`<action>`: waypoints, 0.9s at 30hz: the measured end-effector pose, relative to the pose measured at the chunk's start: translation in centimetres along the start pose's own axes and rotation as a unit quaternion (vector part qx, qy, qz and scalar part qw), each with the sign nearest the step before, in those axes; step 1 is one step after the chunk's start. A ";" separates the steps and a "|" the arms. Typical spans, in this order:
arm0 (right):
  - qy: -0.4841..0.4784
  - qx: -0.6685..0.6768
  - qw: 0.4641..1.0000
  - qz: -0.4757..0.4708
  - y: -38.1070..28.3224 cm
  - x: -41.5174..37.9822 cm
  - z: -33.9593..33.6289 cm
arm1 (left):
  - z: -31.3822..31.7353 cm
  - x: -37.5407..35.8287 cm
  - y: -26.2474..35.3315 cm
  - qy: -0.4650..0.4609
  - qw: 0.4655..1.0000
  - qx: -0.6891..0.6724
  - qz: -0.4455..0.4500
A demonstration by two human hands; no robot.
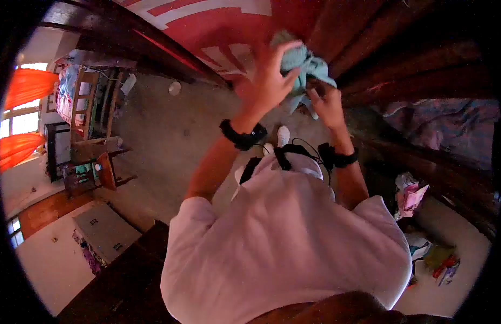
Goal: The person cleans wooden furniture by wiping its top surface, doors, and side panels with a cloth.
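A teal cloth (314,67), bunched and hanging, is in front of me near the dark wooden posts. My left hand (272,81) is raised at the cloth's left side, its thumb and forefinger spread apart; some motion blur softens it. At the lower right edge of the cloth, my right hand (329,101) has its fingers curled in and gripping the fabric. The fingertips of that hand are partly hidden. Black bands circle both wrists.
A red and white hanging (223,27) and dark wooden beams (364,43) stand close ahead. On the right lies a bed with a dark blanket (445,129). To the left are a wooden chair (107,171), a bunk frame (83,105) and a pale cabinet (104,229).
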State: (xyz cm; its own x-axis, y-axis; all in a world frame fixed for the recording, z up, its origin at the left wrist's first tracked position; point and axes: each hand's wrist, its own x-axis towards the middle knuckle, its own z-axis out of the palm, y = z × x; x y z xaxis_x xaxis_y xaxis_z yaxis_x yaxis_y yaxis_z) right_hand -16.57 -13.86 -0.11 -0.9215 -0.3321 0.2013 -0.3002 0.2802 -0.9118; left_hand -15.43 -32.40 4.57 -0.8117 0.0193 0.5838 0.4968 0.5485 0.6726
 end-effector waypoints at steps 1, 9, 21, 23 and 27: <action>-0.050 -0.018 0.994 0.099 -3.0 0.4 -1.3 | -1.2 2.3 1.6 0.021 0.999 -0.018 0.027; 0.017 -0.043 0.993 -0.105 -2.3 2.1 0.1 | -1.7 9.5 5.0 0.079 0.986 -0.050 0.138; -0.220 -0.198 0.953 -0.066 10.7 0.3 3.1 | 2.7 0.4 -4.0 -0.030 0.993 -0.028 -0.115; -0.174 -0.176 0.958 0.145 5.6 -0.2 2.9 | 3.3 -1.0 -5.3 -0.062 0.988 -0.048 -0.130; -0.170 -0.202 0.931 0.251 4.2 -1.0 3.7 | 3.6 -1.9 -7.5 -0.078 0.990 -0.087 -0.077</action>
State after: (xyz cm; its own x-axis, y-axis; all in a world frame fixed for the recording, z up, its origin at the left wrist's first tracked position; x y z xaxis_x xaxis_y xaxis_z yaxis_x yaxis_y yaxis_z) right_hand -16.00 -15.63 -5.50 -0.8602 -0.3140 -0.4019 0.0165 0.7705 -0.6372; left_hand -18.70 -33.50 -3.21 -0.9132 0.0830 0.3990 0.3970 0.4022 0.8250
